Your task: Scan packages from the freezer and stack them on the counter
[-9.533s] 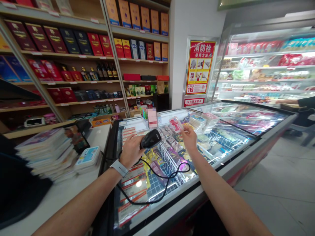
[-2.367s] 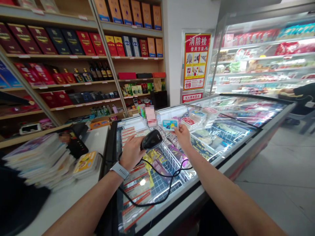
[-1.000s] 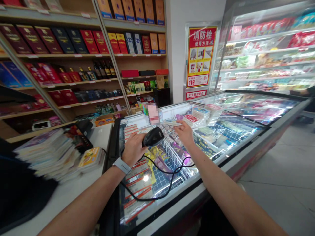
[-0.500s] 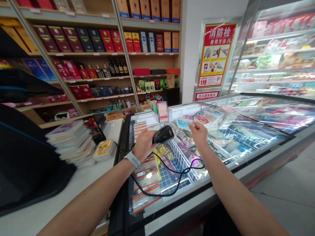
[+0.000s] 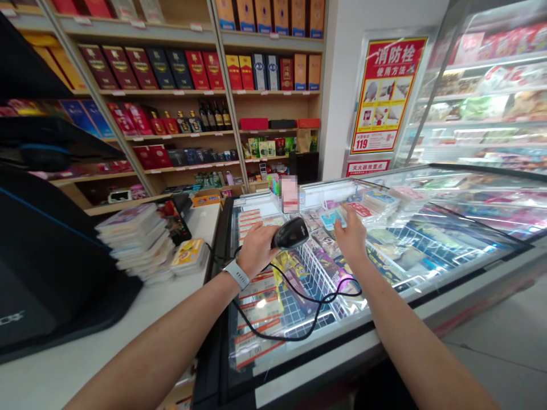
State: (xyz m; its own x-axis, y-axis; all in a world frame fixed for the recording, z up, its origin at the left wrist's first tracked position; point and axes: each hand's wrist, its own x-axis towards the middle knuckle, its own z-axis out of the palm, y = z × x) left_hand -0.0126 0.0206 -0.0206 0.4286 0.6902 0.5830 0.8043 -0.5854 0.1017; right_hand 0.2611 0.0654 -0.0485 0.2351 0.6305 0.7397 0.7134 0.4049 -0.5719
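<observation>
While the left hand [image 5: 258, 247] is wrapped around a black handheld barcode scanner [image 5: 291, 233], the right hand [image 5: 354, 239], well apart from it, has its thumb and fingers parted beside a flat blue-labelled pack [image 5: 331, 218]; whether they touch it cannot be told. That pack is over the glass top of a chest freezer [image 5: 316, 369], near a red-labelled pack [image 5: 360, 209]. The scanner's black cable [image 5: 277, 339] loops across the glass. Leftward, a tall stack of packs [image 5: 134, 242] stands on the white counter [image 5: 47, 373].

Ctr to R: chest freezer [image 5: 307, 376]; 2 hands over its top: L hand [image 5: 258, 247] w/ scanner [image 5: 292, 233], R hand [image 5: 352, 239] by flat pack [image 5: 331, 219], pack stacks [image 5: 380, 202] behind. Lower L: counter [image 5: 77, 364] w/ pack piles [image 5: 132, 236], POS unit [image 5: 51, 256] far L. Upper L: shelving [image 5: 166, 36]. Upper R: poster [image 5: 388, 94], then display case [image 5: 482, 111].
</observation>
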